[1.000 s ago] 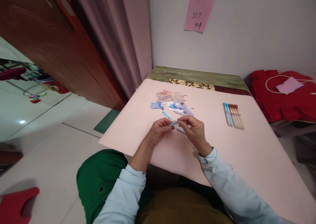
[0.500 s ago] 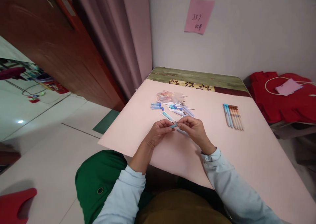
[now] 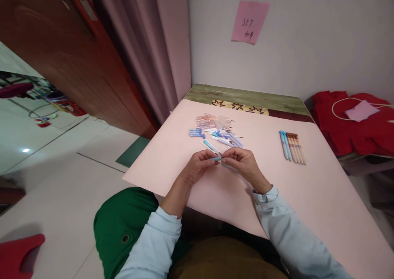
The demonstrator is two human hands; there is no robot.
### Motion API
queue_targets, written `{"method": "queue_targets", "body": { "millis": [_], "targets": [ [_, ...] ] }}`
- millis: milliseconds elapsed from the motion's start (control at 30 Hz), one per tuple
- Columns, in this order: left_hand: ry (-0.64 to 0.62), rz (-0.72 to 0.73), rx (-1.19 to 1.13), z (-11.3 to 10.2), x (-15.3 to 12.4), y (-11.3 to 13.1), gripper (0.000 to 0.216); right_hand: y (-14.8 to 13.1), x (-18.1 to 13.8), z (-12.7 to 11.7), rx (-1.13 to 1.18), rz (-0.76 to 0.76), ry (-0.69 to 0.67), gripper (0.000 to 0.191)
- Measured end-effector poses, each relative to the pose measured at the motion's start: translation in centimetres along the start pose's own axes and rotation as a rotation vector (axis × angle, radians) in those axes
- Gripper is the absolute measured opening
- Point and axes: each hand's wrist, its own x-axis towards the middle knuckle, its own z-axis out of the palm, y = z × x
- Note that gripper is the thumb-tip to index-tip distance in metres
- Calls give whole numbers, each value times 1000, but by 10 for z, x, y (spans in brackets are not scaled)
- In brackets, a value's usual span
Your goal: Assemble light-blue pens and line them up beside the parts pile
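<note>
Both hands meet over the pink table cover (image 3: pixel 308 213), just in front of a heap of loose pen parts (image 3: pixel 217 133). My left hand (image 3: pixel 197 167) pinches one end of a small light-blue pen piece (image 3: pixel 217 158). My right hand (image 3: pixel 243 164) pinches the other end, fingers curled; a pale tube shows under its fingers. A loose blue pen barrel (image 3: pixel 210 145) lies just beyond my left fingertips. Further right on the table lies a neat row of assembled pens (image 3: pixel 292 147), blue ones on the left and orange ones on the right.
The table stands against a white wall with a pink note (image 3: pixel 250 21). A curtain (image 3: pixel 147 45) and a dark wooden door (image 3: pixel 55 45) are at the left. Red cloth with a pink sheet (image 3: pixel 353 121) lies at the right. A green stool (image 3: pixel 123 225) is below left.
My hands have drawn a little closer together around the light-blue piece, and the right hand has shifted slightly toward the left. Everything else on the table stays put.
</note>
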Motion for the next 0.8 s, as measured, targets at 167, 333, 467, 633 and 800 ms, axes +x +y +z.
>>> {"method": "queue_targets", "body": {
  "millis": [167,333,467,633,800],
  "targets": [
    [-6,-4,0,0,0,1,24,-5,0,0,5,26,13,29],
    [-17,-2,1,-1,0,1,24,-8,0,-2,-28,35,-28,31],
    [-34,4,11,-1,0,1,22,-6,0,2,4,57,-51,29],
    [30,22,-88,-4,1,1,25,-9,3,-5,-61,1,93,30],
    [109,116,-220,-10,4,2,24,-5,-14,-22,-338,64,182,30]
  ]
}}
